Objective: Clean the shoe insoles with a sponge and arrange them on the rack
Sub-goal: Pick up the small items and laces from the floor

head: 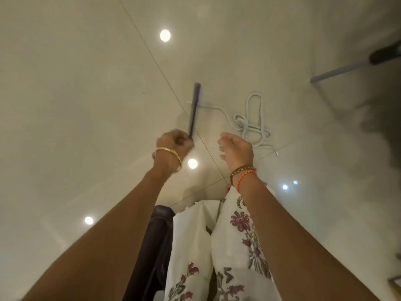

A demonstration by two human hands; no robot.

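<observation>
My left hand grips the near end of a thin dark purple stick-like object that points away from me over the glossy white floor. Beside it, a little to the right, my right hand hangs with loosely curled fingers and holds nothing. No insole, sponge or rack shows in the head view.
A pale grey cord lies looped on the floor just beyond my right hand. A grey pole with a dark head lies at the far right. A dark chair edge and floral white clothing sit below my arms.
</observation>
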